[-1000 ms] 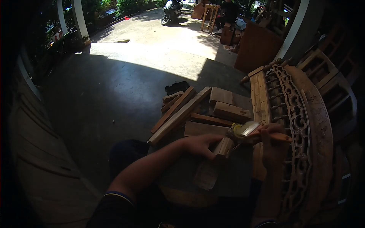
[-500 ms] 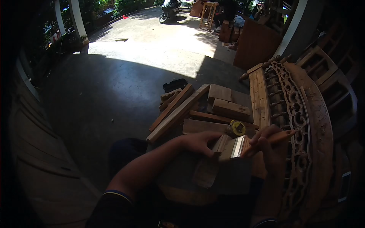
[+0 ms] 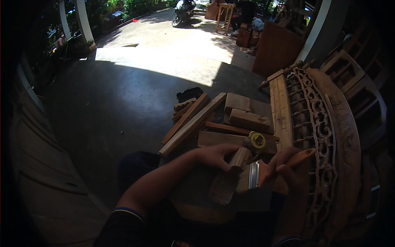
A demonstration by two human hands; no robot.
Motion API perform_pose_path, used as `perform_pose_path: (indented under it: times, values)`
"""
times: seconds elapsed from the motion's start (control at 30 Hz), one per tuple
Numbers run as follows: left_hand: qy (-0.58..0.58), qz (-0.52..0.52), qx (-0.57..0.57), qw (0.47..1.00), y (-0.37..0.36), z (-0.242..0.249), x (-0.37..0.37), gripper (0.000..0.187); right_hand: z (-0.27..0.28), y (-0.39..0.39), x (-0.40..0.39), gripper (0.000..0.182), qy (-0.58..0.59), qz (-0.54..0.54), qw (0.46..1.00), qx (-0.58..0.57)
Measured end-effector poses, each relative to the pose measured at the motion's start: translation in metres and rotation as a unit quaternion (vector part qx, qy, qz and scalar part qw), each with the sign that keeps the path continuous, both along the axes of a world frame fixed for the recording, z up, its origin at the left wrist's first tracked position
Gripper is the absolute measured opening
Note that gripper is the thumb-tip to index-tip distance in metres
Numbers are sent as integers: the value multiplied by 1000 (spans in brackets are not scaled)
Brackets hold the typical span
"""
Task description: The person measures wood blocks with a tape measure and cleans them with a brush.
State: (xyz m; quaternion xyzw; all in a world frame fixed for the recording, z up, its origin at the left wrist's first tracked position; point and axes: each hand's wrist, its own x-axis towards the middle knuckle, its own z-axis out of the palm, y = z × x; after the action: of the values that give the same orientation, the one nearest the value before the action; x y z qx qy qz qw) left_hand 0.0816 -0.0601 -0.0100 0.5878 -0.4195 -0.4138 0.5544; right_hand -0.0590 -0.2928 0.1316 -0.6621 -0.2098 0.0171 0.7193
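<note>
My left hand point(image 3: 221, 156) is closed round a small grooved wooden block point(image 3: 241, 157), thumb at its near end. My right hand point(image 3: 286, 166) grips a paintbrush point(image 3: 263, 172) by its orange-brown wooden handle. Its shiny metal band faces left, and its bristles, dim in the shade, point toward the block, just below and to its right. Under the hands lies another flat wood piece point(image 3: 222, 189) on a dark work surface. A yellow tape measure point(image 3: 257, 140) sits just beyond the block, between the hands.
Past the hands lie long wood strips point(image 3: 193, 123) and thick wood blocks point(image 3: 249, 119), with a black case point(image 3: 189, 94) behind. A carved wooden panel point(image 3: 323, 119) stands close on the right. Farther off are a motorbike point(image 3: 182, 14) and a person beside a wooden stool point(image 3: 224, 18).
My right hand has brought the paintbrush down toward me, off the block it overlapped before. The left hand stays in place, with the block's grooved end now turned more into view.
</note>
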Motion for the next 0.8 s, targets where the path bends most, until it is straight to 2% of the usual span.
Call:
perform_pose_path:
  times: [0.03, 0.1, 0.13, 0.17, 0.27, 0.3, 0.4, 0.43, 0.53, 0.57, 0.67, 0.7, 0.8]
  values:
    - [9, 0, 1, 1000, 0, -1, -1, 106, 6, 2, -1, 10, 19, 35, 999, 32]
    - [28, -7, 3, 1000, -1, -1, -1, 107, -12, 11, 10, 15, -42, -152, 987, -43]
    - [35, -11, 4, 999, -1, -1, 0, 107, -20, 13, 17, 17, -74, -244, 964, -81]
    - [23, -5, 6, 1000, -1, -2, 1, 107, -21, 9, 23, 19, -120, -273, 940, -166]
    - [6, 5, 6, 1000, 1, -6, 1, 108, 1, 3, 1, 14, 49, -93, 992, -67]
    - [13, 1, 2, 1000, 1, -3, 0, 108, 0, 0, -1, 12, 33, -28, 999, -11]
    - [10, 8, 3, 1000, 1, 2, -2, 102, -6, 11, 7, 13, -12, -162, 986, -46]
    - [6, 11, 7, 1000, 1, 2, -3, 99, -14, 15, 16, 14, -39, -238, 969, -44]
    - [9, 11, -11, 1000, -1, -10, 0, 101, -6, 2, 6, 14, 4, -119, 993, -26]
    - [4, 9, -4, 1000, -2, -12, 1, 102, -3, -1, 4, 13, 5, -42, 999, 2]
    - [26, 6, -19, 999, 0, -2, -1, 102, -9, 14, 9, 13, -15, -171, 985, -33]
    - [35, 3, -13, 999, 0, -5, 0, 100, -19, 16, 17, 14, -74, -273, 956, -76]
    - [23, -5, -37, 999, -1, -10, 2, 99, -14, 8, 10, 15, -95, -126, 975, -154]
